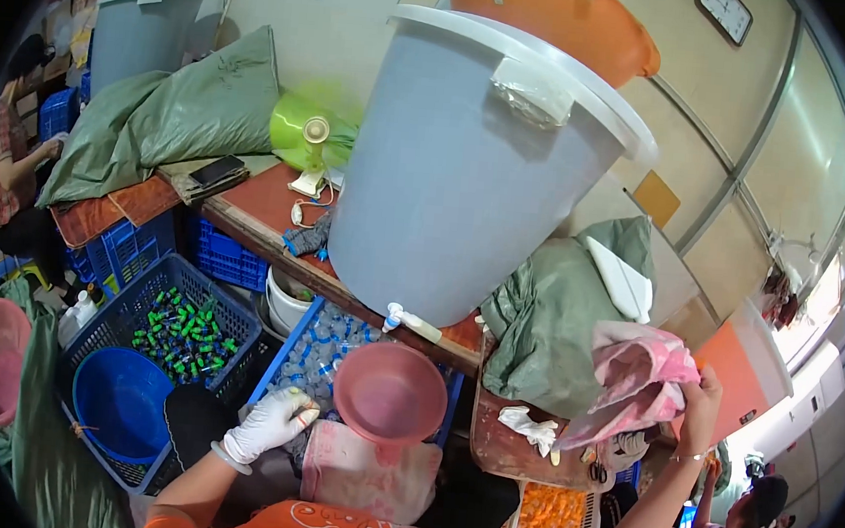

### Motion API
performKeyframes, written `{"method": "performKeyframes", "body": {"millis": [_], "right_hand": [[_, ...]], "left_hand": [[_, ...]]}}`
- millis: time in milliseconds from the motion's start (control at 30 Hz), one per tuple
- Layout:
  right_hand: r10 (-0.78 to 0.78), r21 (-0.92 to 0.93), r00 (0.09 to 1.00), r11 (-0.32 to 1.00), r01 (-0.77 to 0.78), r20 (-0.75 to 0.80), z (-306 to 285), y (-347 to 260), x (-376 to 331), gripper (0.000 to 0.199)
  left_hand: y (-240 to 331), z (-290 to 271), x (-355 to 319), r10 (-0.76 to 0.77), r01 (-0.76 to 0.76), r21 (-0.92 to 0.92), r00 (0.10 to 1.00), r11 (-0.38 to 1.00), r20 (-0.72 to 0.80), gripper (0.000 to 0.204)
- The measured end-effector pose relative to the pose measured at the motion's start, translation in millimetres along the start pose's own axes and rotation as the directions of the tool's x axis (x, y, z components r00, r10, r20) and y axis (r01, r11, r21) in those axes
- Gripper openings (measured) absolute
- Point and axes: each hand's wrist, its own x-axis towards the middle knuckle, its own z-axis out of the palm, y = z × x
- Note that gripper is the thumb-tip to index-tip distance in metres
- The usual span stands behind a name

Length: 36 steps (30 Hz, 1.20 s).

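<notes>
My bare right hand (699, 397) is raised at the right, closed on a pink-and-white cloth (632, 372) that hangs in folds to its left. My left hand (276, 425) wears a white glove and is held low in front of me, fingers curled in. Whatever its fingertips may hold is too small to make out. Just right of it, a pink basin (390, 386) sits at the edge of a blue crate (273, 371) of small clear bottles with blue caps. Below the basin, a second pink-and-white cloth (366, 473) lies over my lap.
A big grey bucket (450, 167) with a white tap (398, 317) stands on the wooden bench. Left are a dark crate (241, 299) of green-capped bottles and a blue basin (121, 404). Right are a white glove (529, 428), scissors (598, 471) and a basket of orange pieces (551, 520). Other people sit nearby.
</notes>
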Motion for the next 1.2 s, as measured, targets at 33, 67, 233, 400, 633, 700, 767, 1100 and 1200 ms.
{"method": "performKeyframes", "body": {"millis": [33, 67, 233, 400, 633, 700, 767, 1100, 1200], "right_hand": [[0.028, 0.045, 0.999, 0.999, -0.027, -0.018, -4.9, 1.3, 1.8, 0.022], [0.061, 0.088, 0.997, 0.994, -0.057, -0.037, -11.0, 1.8, 5.8, 0.021], [0.063, 0.227, 0.993, 0.973, -0.040, -0.097, -29.3, -4.1, 42.3, 0.023], [0.020, 0.643, 0.997, 0.765, 0.037, -0.081, -3.8, -65.0, 117.2, 0.038], [-0.358, 0.341, 0.933, 0.882, 0.325, 0.036, 37.4, -244.7, 283.1, 0.040], [-0.326, 0.335, 0.936, 0.874, 0.352, -0.133, 78.1, -277.6, 302.7, 0.030], [-0.307, 0.284, 0.949, 0.906, 0.315, -0.073, 128.6, -290.2, 280.1, 0.033], [-0.440, 0.279, 0.884, 0.879, 0.387, 0.159, 138.4, -210.2, 176.9, 0.030], [-0.460, 0.721, 0.779, 0.693, 0.015, 0.427, 186.6, -141.1, 60.3, 0.021]], "left_hand": [[-7.7, -2.1, -1.1, -0.040, 0.040, 0.001, 0.999, 0.999, 0.003, 0.018], [-14.2, -2.8, 0.0, -0.079, 0.079, 0.000, 0.997, 0.997, 0.010, 0.019], [-39.8, -7.4, 5.4, -0.114, 0.113, -0.033, 0.993, 0.993, -0.022, 0.020], [-58.1, -10.3, -11.8, -0.224, 0.218, -0.072, 0.971, 0.973, -0.079, 0.019], [-80.1, 2.2, -15.5, -0.245, 0.234, -0.099, 0.963, 0.967, -0.115, 0.018], [-80.3, 5.0, -20.6, -0.202, 0.202, -0.010, 0.972, 0.979, -0.121, 0.016], [-80.0, 3.8, -24.9, -0.201, 0.207, 0.044, 0.972, 0.977, -0.124, 0.016], [-60.9, -6.5, -5.5, -0.255, 0.228, -0.309, 0.966, 0.923, -0.046, 0.016], [-46.5, -0.1, 5.4, -0.402, 0.342, -0.591, 0.915, 0.730, 0.032, 0.021]]}}
